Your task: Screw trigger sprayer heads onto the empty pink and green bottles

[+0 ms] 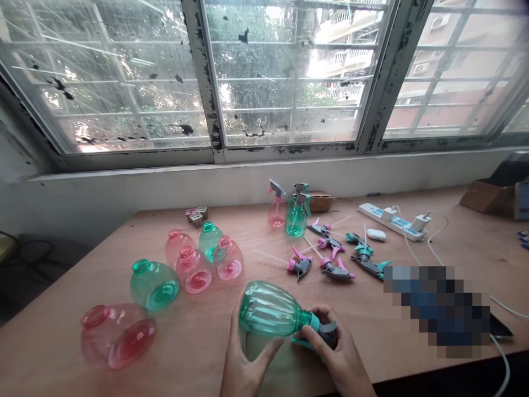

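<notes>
Right hand [345,355]: fingers closed around the spray head [328,335], thumb pressed at the teal collar by the neck. Left hand [243,366]: cupped wide about the base end of the green bottle [268,310], fingers against its far left side; whether the thumb tip touches cannot be told.

Bottle held: translucent, ribbed, rounded, tilted on its side, base to the left and neck to the right, near the front of the table; head seated at the neck.

Surround: tabletop [194,342], smooth brown wood grain. Front edge runs close below the right forearm. A stretch of wood separates the left hand from the nearest red bottle [118,336]; another lies between the hands and the loose spray heads [330,256], grey plastic with pink or teal parts and thin, pale tubes.

Left: open-necked, round-bellied translucent bottles, red and green, several in a close cluster [194,270].

Beyond: red sprayer [276,212] and green sprayers [296,220], upright, heads fitted. Right: white power strip [392,220] with plugs, glossy white case [376,235]. Rear: metal-framed window [285,151], paint flaking.
</notes>
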Demonstrator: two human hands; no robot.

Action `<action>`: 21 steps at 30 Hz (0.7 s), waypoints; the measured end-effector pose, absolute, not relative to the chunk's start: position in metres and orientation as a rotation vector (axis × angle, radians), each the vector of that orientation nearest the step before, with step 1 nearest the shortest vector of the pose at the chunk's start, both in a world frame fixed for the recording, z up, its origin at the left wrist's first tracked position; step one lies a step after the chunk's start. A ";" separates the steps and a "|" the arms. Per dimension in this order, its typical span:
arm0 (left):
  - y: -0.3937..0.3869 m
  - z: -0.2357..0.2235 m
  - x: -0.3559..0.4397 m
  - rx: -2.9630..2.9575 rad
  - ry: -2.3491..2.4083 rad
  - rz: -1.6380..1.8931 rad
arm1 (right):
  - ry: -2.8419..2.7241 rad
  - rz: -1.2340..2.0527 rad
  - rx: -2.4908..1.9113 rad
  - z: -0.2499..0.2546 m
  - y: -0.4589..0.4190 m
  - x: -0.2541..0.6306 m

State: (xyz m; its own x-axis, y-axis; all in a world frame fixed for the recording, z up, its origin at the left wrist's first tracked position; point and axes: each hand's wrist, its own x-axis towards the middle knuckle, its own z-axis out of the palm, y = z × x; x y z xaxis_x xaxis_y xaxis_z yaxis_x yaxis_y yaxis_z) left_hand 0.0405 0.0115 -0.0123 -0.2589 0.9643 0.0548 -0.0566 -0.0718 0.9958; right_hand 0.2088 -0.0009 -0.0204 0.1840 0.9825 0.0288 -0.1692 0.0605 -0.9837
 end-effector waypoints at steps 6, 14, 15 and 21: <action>0.015 -0.017 0.039 1.040 1.280 1.545 | -1.073 1.114 -1.159 -0.026 -0.002 0.211; 0.011 -0.015 0.040 1.028 1.248 1.497 | -1.048 1.257 -1.131 -0.024 0.002 0.215; 0.010 -0.015 0.042 1.006 1.226 1.488 | -1.053 1.267 -1.135 -0.024 0.002 0.215; 0.006 -0.015 0.046 1.036 1.267 1.535 | -1.099 1.313 -1.113 -0.027 -0.001 0.215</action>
